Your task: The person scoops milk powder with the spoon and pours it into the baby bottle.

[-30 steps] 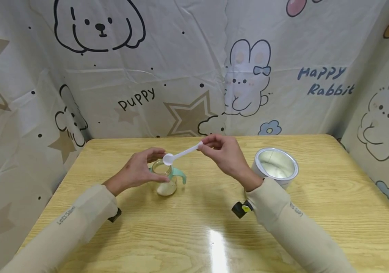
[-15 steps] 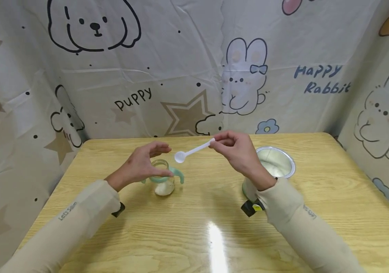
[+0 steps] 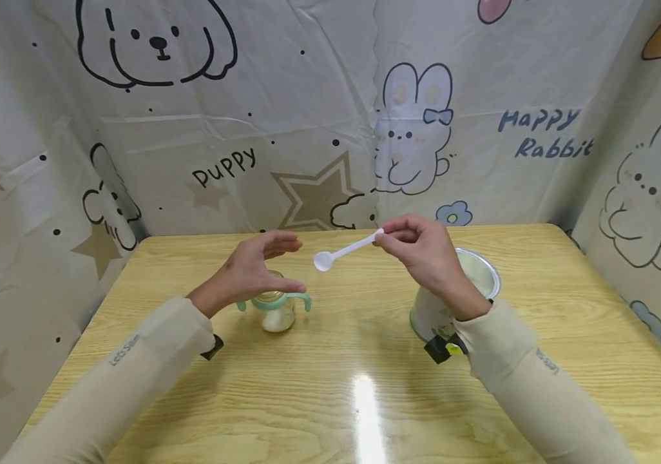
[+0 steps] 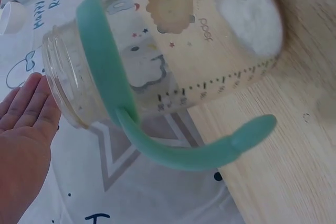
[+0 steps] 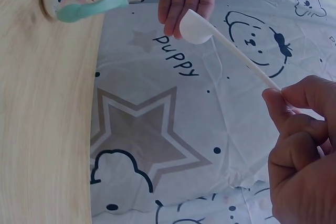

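Observation:
My right hand (image 3: pixel 426 261) pinches the end of a white measuring scoop (image 3: pixel 324 261) between thumb and fingers. The scoop's bowl points left, held in the air between both hands. My left hand (image 3: pixel 252 264) is beside and above a clear baby bottle (image 4: pixel 173 40), thumb and fingers spread apart and holding nothing. The bottle stands upright and uncapped, with a mint-green two-handled collar (image 4: pixel 107 61) and white powder (image 4: pixel 249 17) at its bottom. In the head view the left hand partly covers the bottle's mouth.
A tall open can (image 3: pixel 428 316) with a silver rim and pale powder inside stands at the right, partly behind my right forearm. All rests on a wooden table (image 3: pixel 307 399). A printed cloth (image 3: pixel 307 96) hangs behind and at the sides.
The scoop has moved from over the bottle's mouth up and to the right with my right hand. My left hand has come off the bottle and risen slightly.

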The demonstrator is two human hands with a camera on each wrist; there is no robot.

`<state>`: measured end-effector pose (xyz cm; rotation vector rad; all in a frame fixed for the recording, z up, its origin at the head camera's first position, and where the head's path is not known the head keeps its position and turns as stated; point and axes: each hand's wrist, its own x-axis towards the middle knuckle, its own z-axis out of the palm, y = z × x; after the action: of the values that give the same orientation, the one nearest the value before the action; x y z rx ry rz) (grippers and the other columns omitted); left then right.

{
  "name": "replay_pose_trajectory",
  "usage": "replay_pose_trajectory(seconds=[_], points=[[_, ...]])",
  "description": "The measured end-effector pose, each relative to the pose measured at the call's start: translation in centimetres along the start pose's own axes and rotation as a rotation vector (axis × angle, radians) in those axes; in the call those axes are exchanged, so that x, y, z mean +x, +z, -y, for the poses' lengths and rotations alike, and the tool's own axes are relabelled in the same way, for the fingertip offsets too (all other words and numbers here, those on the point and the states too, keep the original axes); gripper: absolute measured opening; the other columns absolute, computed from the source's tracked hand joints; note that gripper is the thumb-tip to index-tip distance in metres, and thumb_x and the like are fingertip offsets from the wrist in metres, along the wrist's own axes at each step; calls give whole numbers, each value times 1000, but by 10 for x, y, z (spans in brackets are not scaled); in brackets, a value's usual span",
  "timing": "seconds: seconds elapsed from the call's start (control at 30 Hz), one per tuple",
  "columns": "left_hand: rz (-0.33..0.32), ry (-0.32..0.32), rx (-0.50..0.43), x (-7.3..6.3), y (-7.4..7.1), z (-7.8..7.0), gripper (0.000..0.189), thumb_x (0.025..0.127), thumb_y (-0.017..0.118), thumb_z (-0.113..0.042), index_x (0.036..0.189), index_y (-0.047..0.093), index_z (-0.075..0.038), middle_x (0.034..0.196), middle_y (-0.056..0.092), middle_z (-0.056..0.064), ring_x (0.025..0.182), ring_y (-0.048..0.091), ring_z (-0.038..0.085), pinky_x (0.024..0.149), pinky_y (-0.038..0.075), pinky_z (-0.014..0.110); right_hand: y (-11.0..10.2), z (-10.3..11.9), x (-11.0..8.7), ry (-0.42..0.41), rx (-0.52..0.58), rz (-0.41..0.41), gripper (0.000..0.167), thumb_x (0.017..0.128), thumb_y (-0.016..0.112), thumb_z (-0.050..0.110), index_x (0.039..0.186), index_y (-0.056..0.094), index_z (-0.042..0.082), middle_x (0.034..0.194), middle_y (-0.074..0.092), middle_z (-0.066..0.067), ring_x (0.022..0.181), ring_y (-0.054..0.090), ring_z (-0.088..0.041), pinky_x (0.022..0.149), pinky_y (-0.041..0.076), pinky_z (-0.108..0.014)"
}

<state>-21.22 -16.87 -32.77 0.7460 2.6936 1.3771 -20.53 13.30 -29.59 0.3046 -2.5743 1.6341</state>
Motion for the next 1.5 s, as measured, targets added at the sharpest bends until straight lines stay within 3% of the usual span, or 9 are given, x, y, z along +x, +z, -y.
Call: replay_pose_trajectory(seconds=[0.6,1.07,1.5], points=[[15,39,-24,14,11,-15,84,69,94,-20,139,51,-1,136,60,13,128,54,28,110,42,42,-28,2,-4,8,-34,-49,25,94,71,23,108,69,2,98,75,-11,89,67,-14,78,50,-27],[25,46,-39,21,19,-28,89,68,95,-19,142,48,-3,140,56,10,133,50,26,113,39,39,-51,1,-12,14,-101,-55,30,94,71,28,110,68,2,94,75,-2,90,66,-14,75,49,-24],[56,47,-74,30,35,-37,95,69,95,-20,145,42,-3,146,51,7,139,43,23,117,33,35,-74,-8,-17,32,-130,-72,33,95,70,29,112,67,1,86,72,12,82,64,-7,67,48,-20]])
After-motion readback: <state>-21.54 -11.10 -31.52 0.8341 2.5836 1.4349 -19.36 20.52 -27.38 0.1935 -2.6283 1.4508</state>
